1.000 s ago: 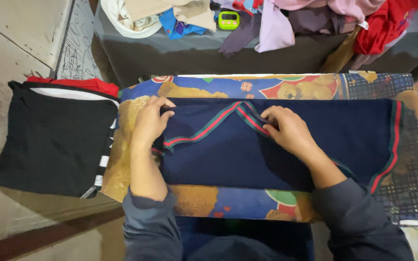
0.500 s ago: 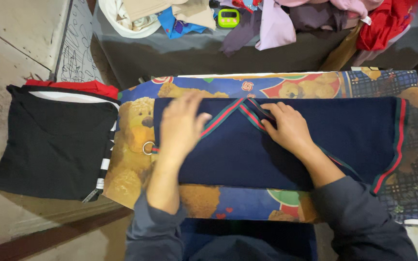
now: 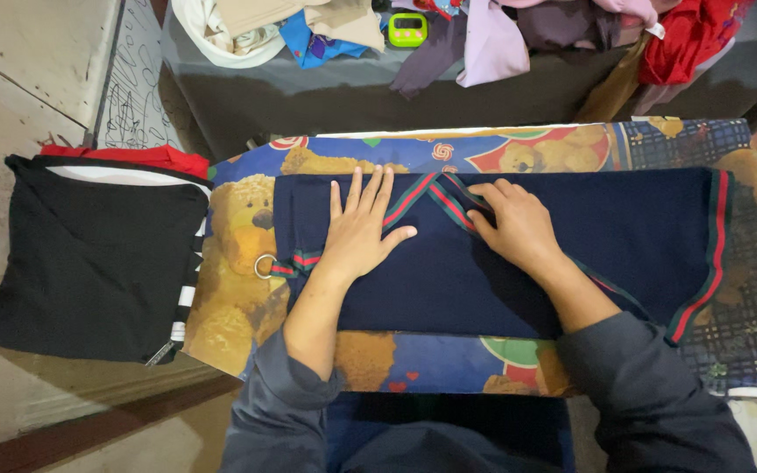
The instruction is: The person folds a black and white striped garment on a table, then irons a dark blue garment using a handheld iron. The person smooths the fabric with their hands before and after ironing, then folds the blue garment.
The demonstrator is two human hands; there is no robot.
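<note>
The navy sweater (image 3: 519, 254) with red and green striped trim lies folded flat across the teddy-bear print cloth (image 3: 238, 263) that covers the surface in front of you. Its V-neck points toward your body, and its striped hem runs down the right end.

Your left hand (image 3: 359, 229) rests flat on the sweater's left part, fingers spread and straight, gripping nothing. Your right hand (image 3: 517, 226) presses on the fabric just right of the V-neck, fingers bent with their tips at the collar stripe; from this angle you cannot tell whether they pinch the trim or only hold it down.

A small metal ring (image 3: 264, 265) lies at the sweater's left edge, on the bear print.

To your left, just beside the surface, sits a stack of folded clothes (image 3: 89, 254): a black garment on top, with red, white and striped layers showing at its edges.

Beyond the surface, a grey ledge (image 3: 308, 88) carries a loose heap of clothes (image 3: 501, 35) in lilac, purple, red, blue and beige. A white basin (image 3: 212, 39) at its left end holds beige and pale cloth. A small green device (image 3: 407, 28) sits among the heap.
</note>
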